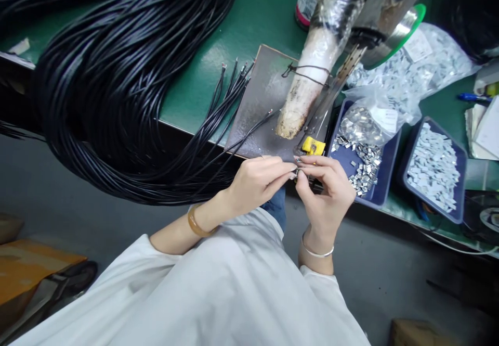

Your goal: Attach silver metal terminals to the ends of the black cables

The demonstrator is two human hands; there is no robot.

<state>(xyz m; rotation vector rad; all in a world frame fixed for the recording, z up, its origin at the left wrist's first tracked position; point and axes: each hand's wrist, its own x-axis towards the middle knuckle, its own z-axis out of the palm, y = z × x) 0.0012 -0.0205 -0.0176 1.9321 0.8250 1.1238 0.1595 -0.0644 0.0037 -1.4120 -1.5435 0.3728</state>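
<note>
My left hand (257,182) and my right hand (327,184) meet at the table's front edge, fingertips pinched around something small, partly metallic and too small to name. Just behind them lies a yellow piece (313,146) beside a soldering-like metal tip. A wide white tube (302,93), tied with dark wire, slants down over a grey board (255,112). Thin black cables (230,101) with stripped ends rest on the board's left side, one reaching across it. To the right of my right hand, a blue tray (384,179) holds small shiny metal pieces and a plastic bag.
A large bundle of black cable (117,75) hangs over the left table edge. At right stand a second tray (463,179) of small pale pieces and a big plastic bag (432,70). A bottle (307,0) and a green-rimmed reel (403,36) are at the back.
</note>
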